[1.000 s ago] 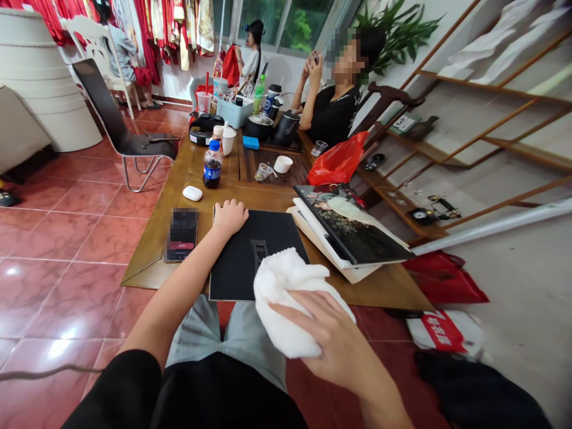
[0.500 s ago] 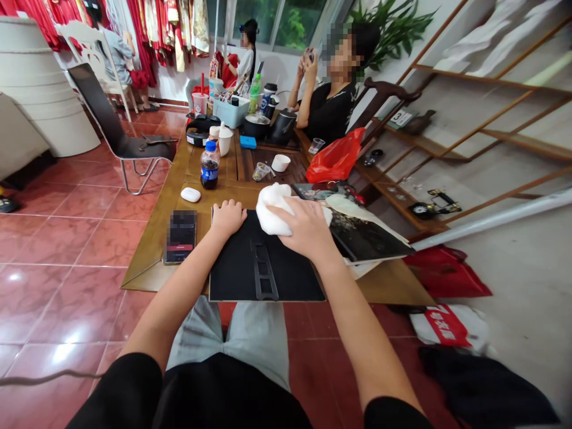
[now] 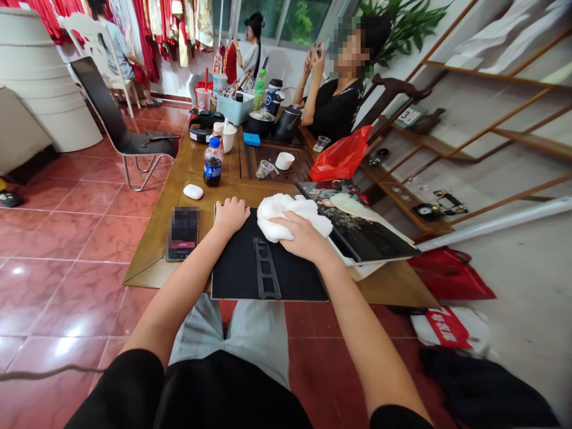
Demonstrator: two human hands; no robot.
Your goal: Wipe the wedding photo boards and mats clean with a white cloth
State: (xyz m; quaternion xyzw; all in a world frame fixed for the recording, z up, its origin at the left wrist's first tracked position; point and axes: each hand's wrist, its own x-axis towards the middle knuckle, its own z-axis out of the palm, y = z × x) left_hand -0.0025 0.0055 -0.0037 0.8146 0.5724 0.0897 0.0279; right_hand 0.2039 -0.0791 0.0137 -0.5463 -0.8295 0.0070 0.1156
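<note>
**Right grip on towel, black panel beneath both hands**

Your right grip (image 3: 304, 238) is closed over a white towel (image 3: 290, 217), pressing it on a black album panel (image 3: 268, 268). Your left grip (image 3: 230, 217) lies open and flat at the panel's far edge. A photo album (image 3: 357, 223) crowds the panel's right side; a smartphone (image 3: 184, 233) lies just left of it on the wooden worktop (image 3: 152, 256).

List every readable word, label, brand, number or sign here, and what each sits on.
"3": on a small card, the only clear text.
Blue label on the cola bottle: too small to read.
Red patch on the white plastic bag: white characters, too blurred to read.
Phone: screen pixelated, unreadable.
</note>
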